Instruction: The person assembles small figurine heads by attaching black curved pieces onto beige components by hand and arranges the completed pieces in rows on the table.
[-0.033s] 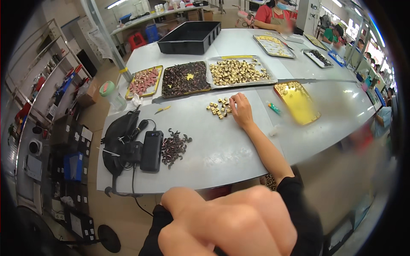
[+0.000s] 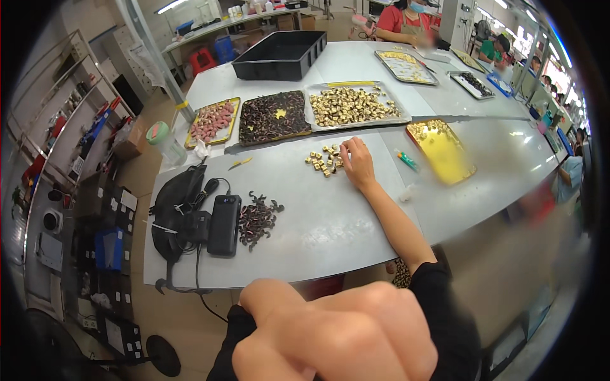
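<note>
My right hand (image 2: pixel 359 164) rests on the metal table with its fingers bent together at the right edge of a small loose pile of gold cube-shaped pieces (image 2: pixel 324 160). Its fingertips reach the pieces, and what they pinch, if anything, is hidden. Very close and large at the bottom is my left hand (image 2: pixel 337 336), its fingers curled in with knuckles forward; anything inside it is out of sight. Behind the pile lie a tray of many gold pieces (image 2: pixel 356 105) and a tray of dark curved pieces (image 2: pixel 273 117). More dark curved pieces (image 2: pixel 259 220) lie heaped on the table.
A black power bank (image 2: pixel 224 225) with cables lies beside the dark heap. A yellow tray (image 2: pixel 445 155) and a teal tube (image 2: pixel 408 160) are right of my hand. Farther back stand a tray of pink pieces (image 2: pixel 215 120) and a black bin (image 2: pixel 279 56). A co-worker (image 2: pixel 403 25) sits across.
</note>
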